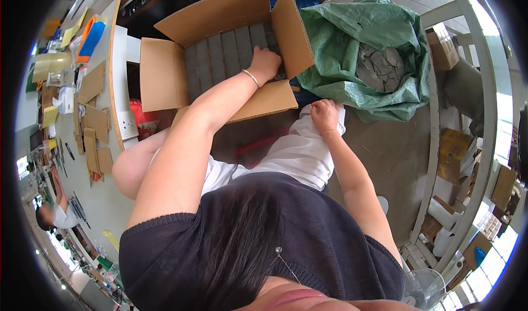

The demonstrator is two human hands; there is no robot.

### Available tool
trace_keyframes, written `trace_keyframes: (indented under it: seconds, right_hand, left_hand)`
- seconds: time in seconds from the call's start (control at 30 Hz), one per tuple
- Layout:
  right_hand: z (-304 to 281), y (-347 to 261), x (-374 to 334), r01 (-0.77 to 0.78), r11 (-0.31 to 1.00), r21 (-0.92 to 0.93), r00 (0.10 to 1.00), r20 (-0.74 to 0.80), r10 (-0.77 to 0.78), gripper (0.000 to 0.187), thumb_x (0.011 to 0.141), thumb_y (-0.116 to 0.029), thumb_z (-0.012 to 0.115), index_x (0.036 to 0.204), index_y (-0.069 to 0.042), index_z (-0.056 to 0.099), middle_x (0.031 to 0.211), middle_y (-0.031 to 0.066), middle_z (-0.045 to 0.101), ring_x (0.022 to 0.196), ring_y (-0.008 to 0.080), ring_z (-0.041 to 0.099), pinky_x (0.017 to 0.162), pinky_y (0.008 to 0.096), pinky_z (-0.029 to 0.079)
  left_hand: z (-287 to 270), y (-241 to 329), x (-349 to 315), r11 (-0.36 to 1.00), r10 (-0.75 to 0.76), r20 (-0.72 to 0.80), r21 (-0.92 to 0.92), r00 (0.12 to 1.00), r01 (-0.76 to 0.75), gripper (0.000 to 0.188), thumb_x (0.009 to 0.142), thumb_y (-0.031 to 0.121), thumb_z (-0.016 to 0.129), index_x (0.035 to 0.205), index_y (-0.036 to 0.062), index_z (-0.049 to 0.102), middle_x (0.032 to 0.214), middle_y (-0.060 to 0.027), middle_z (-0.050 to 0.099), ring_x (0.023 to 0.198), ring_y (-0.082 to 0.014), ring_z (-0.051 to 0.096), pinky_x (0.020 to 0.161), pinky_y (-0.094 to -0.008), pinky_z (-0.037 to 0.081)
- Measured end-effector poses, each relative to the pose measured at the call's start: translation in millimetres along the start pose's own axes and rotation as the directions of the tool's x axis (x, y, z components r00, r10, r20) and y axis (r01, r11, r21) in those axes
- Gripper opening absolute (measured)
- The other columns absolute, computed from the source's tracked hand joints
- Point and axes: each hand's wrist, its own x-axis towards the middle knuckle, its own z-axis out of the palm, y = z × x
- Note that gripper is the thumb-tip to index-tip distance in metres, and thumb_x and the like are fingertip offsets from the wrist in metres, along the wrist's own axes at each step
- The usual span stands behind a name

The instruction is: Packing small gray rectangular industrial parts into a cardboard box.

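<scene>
An open cardboard box [162,77] stands in front of me with its flaps folded out. Inside it, dark grey rectangular blocks [225,55] are packed upright in close rows. My left hand [265,64], with a light bangle at the wrist, reaches into the right side of the box. Its fingers are curled down at the end of the rows, and what they grip is partly hidden. Loosely closed, my right hand [324,115] rests on my knee over white trousers [300,151], with nothing seen in it.
Right of the box is a green woven sack [363,30] holding crumpled grey sheets [380,67]. A worktable [110,201] with cardboard pieces [96,126] and tape runs along the left. A pale metal rack [437,146] borders the right. Another person [58,214] sits far left.
</scene>
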Motion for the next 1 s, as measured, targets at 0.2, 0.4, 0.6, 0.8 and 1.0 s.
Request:
trace_keyframes:
  seconds: [0.2, 0.4, 0.6, 0.8, 1.0]
  right_hand:
    - [-2.0, 6.6, -4.2, -0.009, 1.000, 0.005, 1.000, -0.003, 0.009, 0.009, 0.072, -0.016, 0.061, 0.072, -0.011, 0.067, 0.080, 0.0062, 0.064, 0.085, 0.0267, 0.057, 0.084, 0.0388, 0.043]
    - [-1.1, 4.2, 0.1, -0.005, 1.000, -0.003, 1.000, 0.015, 0.005, 0.008, 0.072, -0.016, 0.061, 0.072, -0.011, 0.067, 0.081, 0.0055, 0.064, 0.085, 0.0264, 0.057, 0.083, 0.0387, 0.042]
    - [-0.6, 4.9, 2.0, -0.018, 0.999, -0.037, 0.999, 0.038, 0.020, 0.008, 0.071, -0.016, 0.061, 0.072, -0.011, 0.067, 0.081, 0.0052, 0.064, 0.085, 0.0260, 0.057, 0.082, 0.0386, 0.042]
    - [-1.8, 3.3, 3.5, -0.011, 0.999, -0.036, 0.999, 0.041, 0.012, 0.007, 0.071, -0.016, 0.061, 0.072, -0.011, 0.067, 0.080, 0.0052, 0.064, 0.086, 0.0257, 0.057, 0.084, 0.0384, 0.042]
    - [-1.8, 4.2, 4.6, -0.022, 0.999, -0.026, 0.998, 0.062, 0.023, 0.007, 0.071, -0.016, 0.061, 0.072, -0.011, 0.067, 0.080, 0.0050, 0.064, 0.086, 0.0257, 0.057, 0.084, 0.0381, 0.042]
  left_hand:
    - [4.6, -13.5, -17.7, 0.731, -0.225, -0.226, -0.683, 0.948, 0.011, 0.010, 0.073, 0.015, 0.060, 0.078, 0.0090, 0.067, 0.079, -0.0105, 0.065, 0.083, -0.0308, 0.060, 0.073, -0.0440, 0.045]
    - [20.7, -23.3, -14.0, 0.735, -0.116, -0.206, -0.676, 0.972, -0.055, 0.011, 0.073, 0.017, 0.063, 0.078, 0.0086, 0.067, 0.082, -0.0125, 0.063, 0.084, -0.0336, 0.059, 0.074, -0.0421, 0.048]
    - [6.0, -12.3, -16.6, 0.844, -0.011, -0.149, -0.532, 0.989, -0.071, 0.013, 0.069, 0.022, 0.068, 0.076, 0.0109, 0.067, 0.088, -0.0085, 0.058, 0.093, -0.0304, 0.053, 0.076, -0.0406, 0.047]
    - [-7.2, -7.9, -14.6, 0.934, 0.033, -0.008, -0.357, 0.999, -0.034, 0.017, 0.068, 0.027, 0.070, 0.076, 0.0135, 0.066, 0.093, -0.0057, 0.056, 0.100, -0.0282, 0.049, 0.077, -0.0431, 0.044]
    - [-5.7, 3.8, -9.0, 0.994, 0.069, 0.014, -0.089, 0.998, -0.067, 0.025, 0.067, 0.027, 0.070, 0.085, 0.0099, 0.067, 0.098, -0.0068, 0.056, 0.101, -0.0259, 0.049, 0.078, -0.0474, 0.041]
